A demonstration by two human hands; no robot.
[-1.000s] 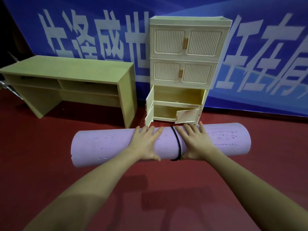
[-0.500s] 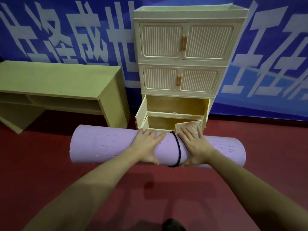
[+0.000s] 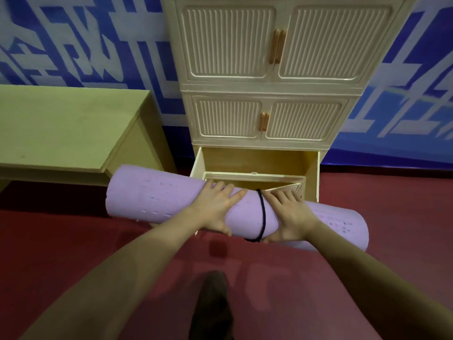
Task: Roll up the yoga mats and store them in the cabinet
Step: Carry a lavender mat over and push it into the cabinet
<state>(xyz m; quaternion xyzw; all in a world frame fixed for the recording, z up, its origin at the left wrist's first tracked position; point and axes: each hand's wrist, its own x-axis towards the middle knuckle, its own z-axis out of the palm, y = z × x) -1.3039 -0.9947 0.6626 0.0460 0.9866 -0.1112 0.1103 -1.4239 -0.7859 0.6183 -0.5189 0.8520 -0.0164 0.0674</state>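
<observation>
Red floor [image 3: 392,217], blue banner behind: both hands, left [image 3: 215,207] and right [image 3: 291,214], wrapped around the purple rolled mat [image 3: 157,200] either side of its black tie [image 3: 262,214], probably for balance, just before the open bottom cabinet [image 3: 259,158].

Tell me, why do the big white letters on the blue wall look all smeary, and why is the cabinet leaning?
Head view: the banner is streaked by motion blur; the wide lens bends the cabinet outward; the mat and both hands, left and right, look sharper; soft shadows fall on the red floor.
</observation>
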